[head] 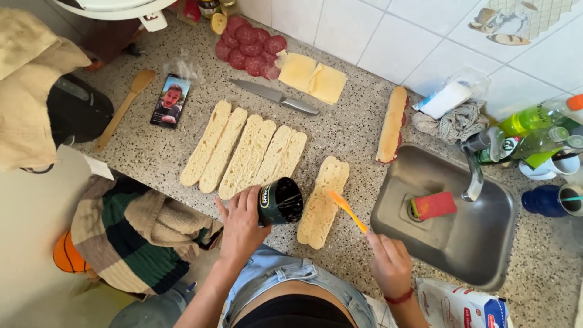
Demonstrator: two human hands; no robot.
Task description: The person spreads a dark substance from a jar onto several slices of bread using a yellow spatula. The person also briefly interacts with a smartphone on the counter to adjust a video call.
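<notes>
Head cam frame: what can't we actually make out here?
- Jar contents: the inside is dark in the head view, so how full it is cannot be told.
- Orange knife tip: too small to show any spread on it.
- Right hand grip: seen from the back, so the handle end is hidden.
- Finished sandwich filling: covered by the top bread, only a red edge shows.
- Bag: cut off by the bottom edge.

Your left hand (242, 223) grips a dark round tub (280, 201), tipped on its side with the open mouth facing right. Your right hand (389, 262) holds an orange plastic knife (347, 210), its tip over the pale split bread (323, 201) lying on the speckled counter.
</notes>
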